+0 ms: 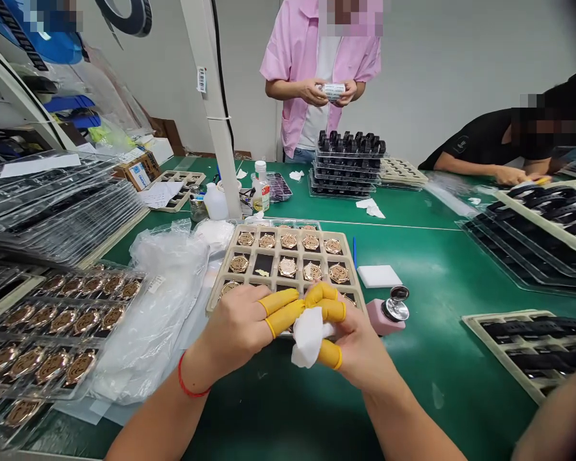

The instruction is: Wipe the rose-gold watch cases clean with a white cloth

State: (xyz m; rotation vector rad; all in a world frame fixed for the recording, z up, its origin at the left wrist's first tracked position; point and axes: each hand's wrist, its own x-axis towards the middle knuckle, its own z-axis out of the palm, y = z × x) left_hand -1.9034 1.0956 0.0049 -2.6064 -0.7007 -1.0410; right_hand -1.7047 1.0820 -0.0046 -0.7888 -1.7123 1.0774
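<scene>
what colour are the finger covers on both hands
Yellow finger covers, seen in the head view, on the left hand and right hand, around a white cloth.

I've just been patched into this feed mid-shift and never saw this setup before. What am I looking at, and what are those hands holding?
One picture, from a camera on a worker's head, looking down at a green table. The left hand and right hand wear yellow finger cots and together pinch a white cloth; whatever is inside it is hidden. Behind them sits a beige tray of round gold-coloured pieces. To the right stand a pink dispenser bottle and a white pad. Other people work across the table.
</scene>
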